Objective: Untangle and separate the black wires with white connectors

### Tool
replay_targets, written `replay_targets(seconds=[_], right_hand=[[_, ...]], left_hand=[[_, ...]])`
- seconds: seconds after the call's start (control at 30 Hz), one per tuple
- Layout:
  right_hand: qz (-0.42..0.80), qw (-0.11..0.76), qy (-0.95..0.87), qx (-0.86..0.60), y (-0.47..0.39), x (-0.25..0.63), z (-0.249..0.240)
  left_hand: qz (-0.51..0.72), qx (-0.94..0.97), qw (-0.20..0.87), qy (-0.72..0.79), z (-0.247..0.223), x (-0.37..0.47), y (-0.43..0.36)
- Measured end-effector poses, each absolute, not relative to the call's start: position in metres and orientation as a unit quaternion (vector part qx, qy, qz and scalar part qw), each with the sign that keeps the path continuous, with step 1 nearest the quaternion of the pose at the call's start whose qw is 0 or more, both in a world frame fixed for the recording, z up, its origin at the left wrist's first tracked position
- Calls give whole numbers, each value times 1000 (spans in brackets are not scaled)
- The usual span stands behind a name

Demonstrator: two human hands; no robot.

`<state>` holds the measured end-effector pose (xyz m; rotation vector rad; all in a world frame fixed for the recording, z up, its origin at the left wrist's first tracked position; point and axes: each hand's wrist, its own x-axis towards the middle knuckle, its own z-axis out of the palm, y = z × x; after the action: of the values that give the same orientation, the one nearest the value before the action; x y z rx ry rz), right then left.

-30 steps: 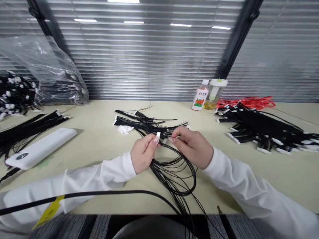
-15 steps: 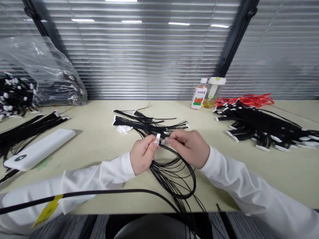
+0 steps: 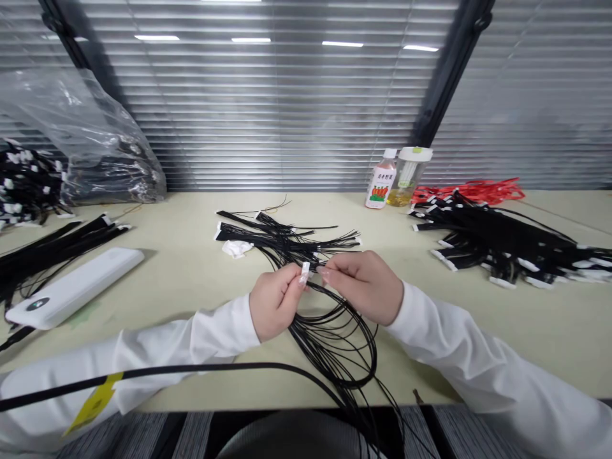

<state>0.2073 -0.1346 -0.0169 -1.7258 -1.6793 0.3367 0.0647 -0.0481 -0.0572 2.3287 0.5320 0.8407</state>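
Tabletop (image 3: 191,255), pale, beneath black cables (image 3: 282,242), grey blinds (image 3: 282,115) behind

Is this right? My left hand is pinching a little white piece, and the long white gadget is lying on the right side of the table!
Not quite: the head view shows the long white gadget lying on the left side of the table.

Appears as a small, flat white connector-like piece (image 3: 305,272), pinched nearly upright, leaning slightly right. Just beneath and to the right, curves as a loose loop of thin black wires (image 3: 352,384), bundled over the table (image 3: 191,261), with strands fanning out and hanging past the near edge.
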Motion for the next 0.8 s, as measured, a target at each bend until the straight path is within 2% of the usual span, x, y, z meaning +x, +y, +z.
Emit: replay_targets(seconds=[0.4, 0.8], right_hand=[[169, 287, -666, -667, -136, 211, -9], [221, 323, -633, -667, -135, 213, -15]], left_hand=[[309, 885, 289, 194, -59, 63, -47], [320, 877, 304, 189, -60, 65, -45]])
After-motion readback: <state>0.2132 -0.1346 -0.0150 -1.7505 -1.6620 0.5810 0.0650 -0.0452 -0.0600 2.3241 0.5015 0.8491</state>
